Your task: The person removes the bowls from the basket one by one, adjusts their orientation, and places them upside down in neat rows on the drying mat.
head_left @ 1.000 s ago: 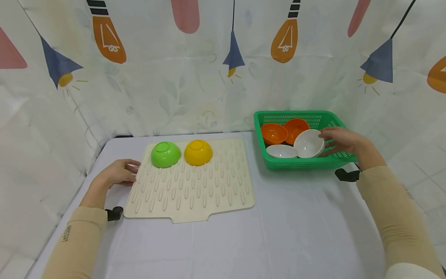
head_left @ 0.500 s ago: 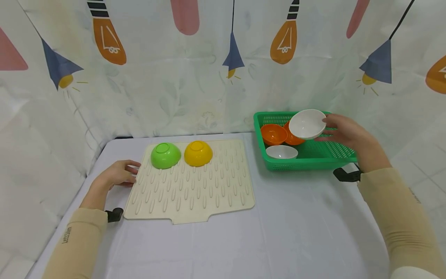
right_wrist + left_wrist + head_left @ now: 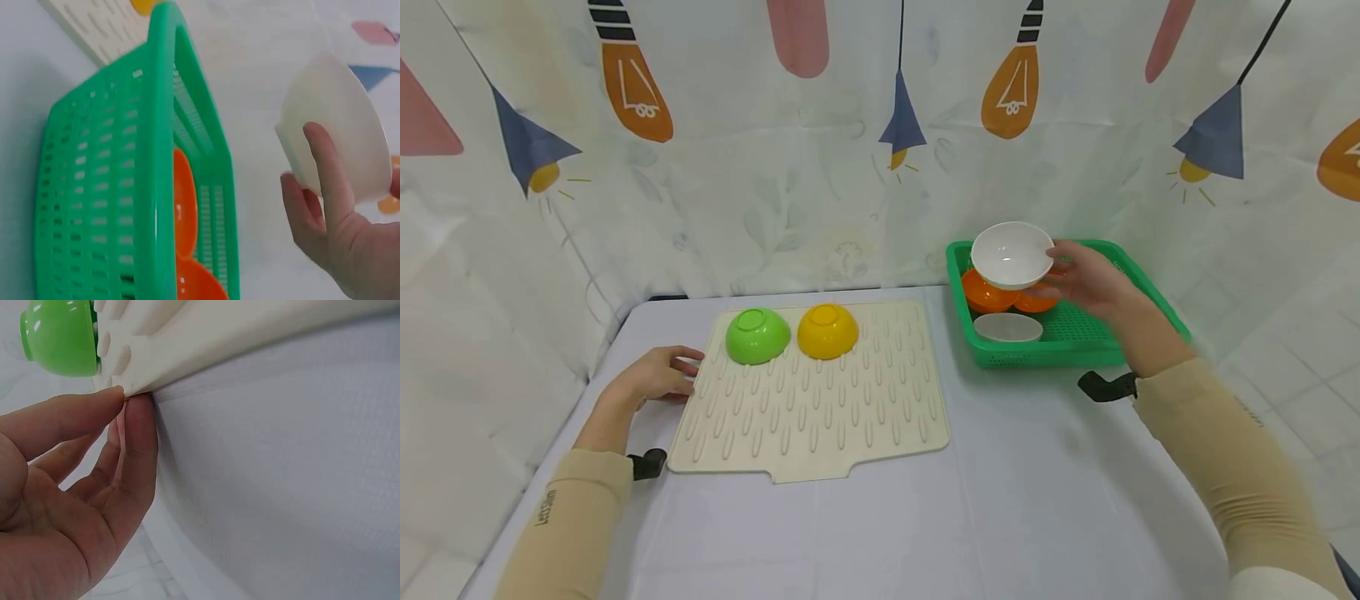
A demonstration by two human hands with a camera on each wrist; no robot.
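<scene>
Currently: white bowl [image 3: 1012,256] raised over green basket [image 3: 1037,357]

Work surface [image 3: 887,533]: covered in white cloth. A curtain [image 3: 820,192] printed with lamps and bulbs hangs behind. The left sleeve [image 3: 561,533] is marked "LetsSlim"; print on the right sleeve [image 3: 1232,467] is too small to read. Right hand [image 3: 1090,279]: thumb and fingers clamp the white bowl above two orange bowls [image 3: 987,295]. Left hand [image 3: 657,372]: thumb and forefinger pinch the edge of the ridged mat [image 3: 808,417]. Since the previous frame, the white bowl has shifted left in the head view.

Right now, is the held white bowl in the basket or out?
Out: the right wrist view shows the right hand holding the white bowl clear of the basket.
</scene>
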